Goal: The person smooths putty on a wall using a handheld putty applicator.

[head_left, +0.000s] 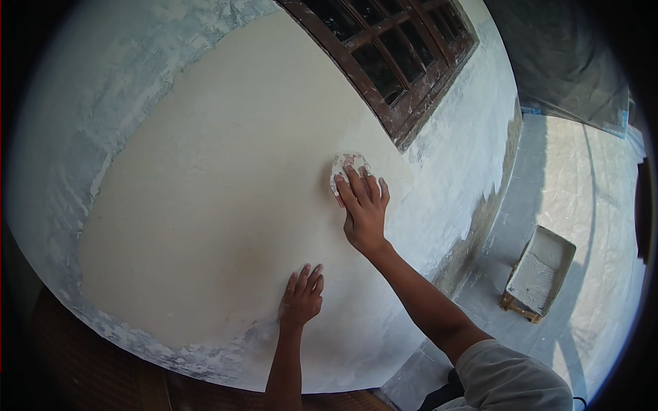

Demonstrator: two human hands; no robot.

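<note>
R hand [367, 209] is at mid-scene, reaching to the wall [205, 171]; fingers spread over a flat, white-crusted pad [351, 164] w/ reddish patches, holding it against the wall. Pad sits a bit R of centre, just L of & nearer than the low corner of the window [394, 51]. L hand [301, 298] is nearer & further L, fingers released, slightly bent & apart, up against the wall w/ whitish residue on the tips; it's well apart from the pad. Wall has a big smooth cream area, w/ patchy blue-grey & white coating along the L & near edges and more white to the R. Window is at the far side, brown frame w/ white specks, dark panes. On the R, a rectangular tray [543, 268] w/ whitish material & ridged marks inside rests on a small wooden stand [521, 309], on grey tiled floor [517, 209]. Pale sheeting [603, 198] covers the floor further R; dark sheet [569, 61] hangs at far R. Light grey sleeve [510, 377] on the R arm, near side.
</note>
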